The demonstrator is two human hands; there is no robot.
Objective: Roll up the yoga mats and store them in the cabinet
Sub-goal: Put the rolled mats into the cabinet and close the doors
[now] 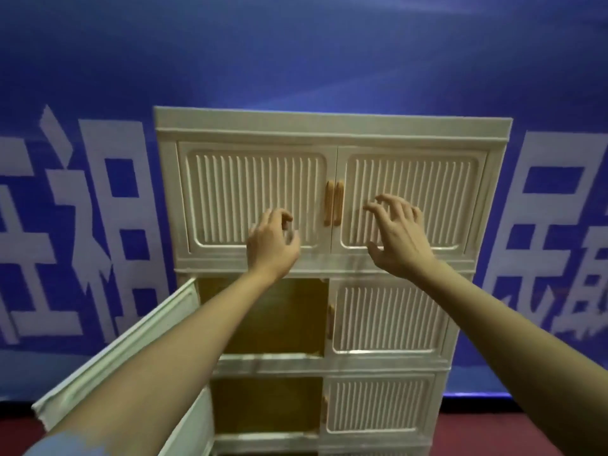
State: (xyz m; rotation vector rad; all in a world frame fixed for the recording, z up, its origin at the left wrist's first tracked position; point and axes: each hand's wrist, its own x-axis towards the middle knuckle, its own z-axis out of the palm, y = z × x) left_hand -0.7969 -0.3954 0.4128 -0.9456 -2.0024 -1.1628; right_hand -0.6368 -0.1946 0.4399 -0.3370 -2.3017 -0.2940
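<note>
A cream plastic cabinet [332, 125] with ribbed doors stands against a blue wall. Its top two doors are closed, with two wooden handles [334, 202] side by side at the centre. My left hand [271, 243] is raised in front of the top left door, fingers loosely curled, holding nothing. My right hand [396, 232] is spread before the top right door, fingers bent, empty. Below, the left door [118, 348] of the second tier swings open toward me, showing a tan interior [273, 315]. The third tier's left compartment [266, 404] is open too. No yoga mat is in view.
The blue wall [296, 60] behind carries large white characters. A dark red floor [493, 432] shows at the bottom right. The second and third tiers' right doors [388, 319] are closed.
</note>
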